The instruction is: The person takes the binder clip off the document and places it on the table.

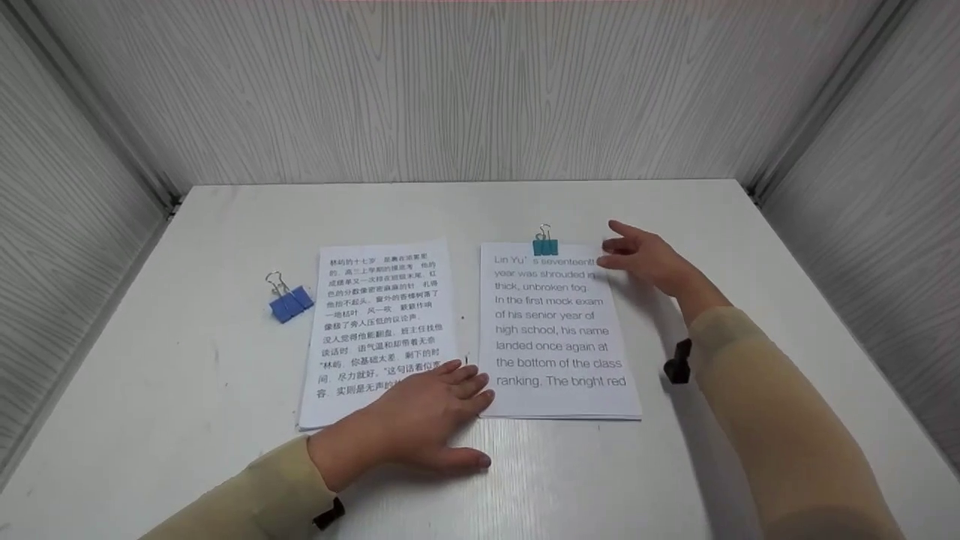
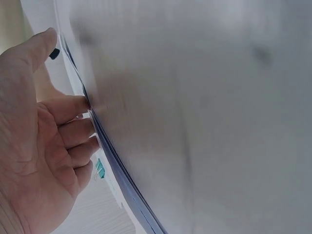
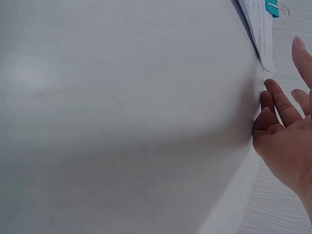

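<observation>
Two paper stacks lie side by side on the white table point(image 1: 525, 480). The left stack point(image 1: 379, 315) carries Chinese print; my left hand point(image 1: 427, 416) rests flat on its lower right corner, fingers straight and reaching toward the right stack. The right stack point(image 1: 555, 330) carries English print and has a teal binder clip point(image 1: 545, 242) on its top edge. My right hand point(image 1: 641, 256) is open, fingers spread, at that stack's top right corner. The left wrist view shows the left fingers point(image 2: 73, 131) against a stack's edge point(image 2: 112, 156).
A blue binder clip point(image 1: 289, 301) lies loose on the table left of the Chinese stack. Grey panelled walls point(image 1: 465, 90) close the table on the back and both sides. Black wrist straps point(image 1: 679, 361) sit on both sleeves.
</observation>
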`<action>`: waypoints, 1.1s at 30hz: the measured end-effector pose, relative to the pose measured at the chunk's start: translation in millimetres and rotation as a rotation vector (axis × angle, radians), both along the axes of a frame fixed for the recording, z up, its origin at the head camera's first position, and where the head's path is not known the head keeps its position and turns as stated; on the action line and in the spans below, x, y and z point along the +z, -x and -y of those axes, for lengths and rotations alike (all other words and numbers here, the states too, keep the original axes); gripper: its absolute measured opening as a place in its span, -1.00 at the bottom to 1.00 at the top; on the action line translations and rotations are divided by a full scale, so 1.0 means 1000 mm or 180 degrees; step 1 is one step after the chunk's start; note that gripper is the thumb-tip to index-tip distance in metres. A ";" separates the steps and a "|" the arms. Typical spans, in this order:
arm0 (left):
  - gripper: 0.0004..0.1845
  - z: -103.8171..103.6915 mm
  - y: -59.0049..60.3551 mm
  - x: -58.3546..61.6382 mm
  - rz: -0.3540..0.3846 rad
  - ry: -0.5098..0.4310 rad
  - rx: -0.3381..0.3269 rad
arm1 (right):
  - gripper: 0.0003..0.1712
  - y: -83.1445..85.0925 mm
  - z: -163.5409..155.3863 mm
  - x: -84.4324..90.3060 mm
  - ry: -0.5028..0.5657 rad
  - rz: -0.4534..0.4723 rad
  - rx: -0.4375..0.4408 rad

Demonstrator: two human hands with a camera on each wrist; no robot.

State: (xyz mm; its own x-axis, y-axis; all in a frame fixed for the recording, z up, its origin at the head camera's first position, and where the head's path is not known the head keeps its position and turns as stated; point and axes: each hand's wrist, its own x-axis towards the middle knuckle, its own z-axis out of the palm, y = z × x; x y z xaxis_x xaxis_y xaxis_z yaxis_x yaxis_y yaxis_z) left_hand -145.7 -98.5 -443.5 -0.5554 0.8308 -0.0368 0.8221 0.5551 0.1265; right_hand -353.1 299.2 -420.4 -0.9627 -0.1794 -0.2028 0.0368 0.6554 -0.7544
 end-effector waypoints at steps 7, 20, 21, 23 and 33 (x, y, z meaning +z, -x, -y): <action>-0.11 0.000 0.002 0.003 0.0013 -0.0013 0.0000 | 0.09 0.002 0.005 -0.003 -0.0182 -0.0010 0.0105; -0.12 -0.001 0.000 0.002 -0.0028 -0.0046 -0.0038 | 0.05 -0.007 0.013 -0.007 -0.0039 0.0019 0.0138; -0.12 -0.001 0.000 0.002 -0.0050 -0.0046 -0.0042 | 0.04 -0.008 0.013 -0.007 -0.0013 0.0009 0.0134; -0.12 -0.001 0.000 0.002 -0.0095 -0.0039 -0.0053 | 0.02 -0.011 0.013 -0.007 0.0042 -0.0012 0.0121; -0.12 -0.001 0.001 0.001 -0.0077 -0.0071 -0.0046 | -0.23 -0.014 0.014 -0.008 0.0248 -0.0122 -0.0034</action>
State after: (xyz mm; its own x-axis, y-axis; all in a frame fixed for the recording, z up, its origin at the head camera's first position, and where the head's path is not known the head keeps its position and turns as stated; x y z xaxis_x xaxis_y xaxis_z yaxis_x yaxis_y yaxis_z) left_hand -146.3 -97.6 -442.4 -0.5437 0.8393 -0.0048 0.8330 0.5403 0.1188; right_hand -338.6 285.5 -428.5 -0.9714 -0.1827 -0.1515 0.0136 0.5944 -0.8041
